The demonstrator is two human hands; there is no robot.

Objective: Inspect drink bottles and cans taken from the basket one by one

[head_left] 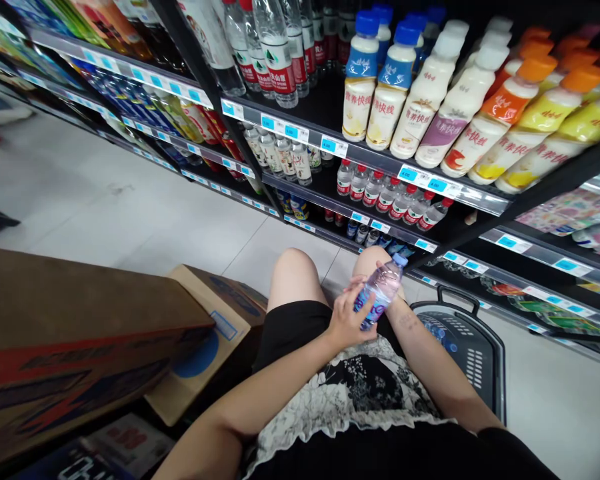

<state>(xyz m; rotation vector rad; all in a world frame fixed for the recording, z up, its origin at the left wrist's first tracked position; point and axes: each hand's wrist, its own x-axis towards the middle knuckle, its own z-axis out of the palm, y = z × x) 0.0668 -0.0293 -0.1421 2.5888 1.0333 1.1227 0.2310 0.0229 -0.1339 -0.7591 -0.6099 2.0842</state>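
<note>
A clear plastic water bottle (381,291) with a blue cap and a blue-and-purple label is tilted above my lap, its cap pointing up and to the right. My left hand (347,317) is closed around its lower part, fingers lying across the label. Behind the bottle, my right hand (398,299) supports it from the right side. The bottle hides much of that hand, though some of it shows beside and through the clear plastic.
In front stands a black shelf (300,133) with price tags, holding red-capped water bottles (275,57) and milk drink bottles (360,80). A dark shopping basket (497,353) with bottles inside sits on the floor at right. Cardboard boxes (80,287) stand close on my left.
</note>
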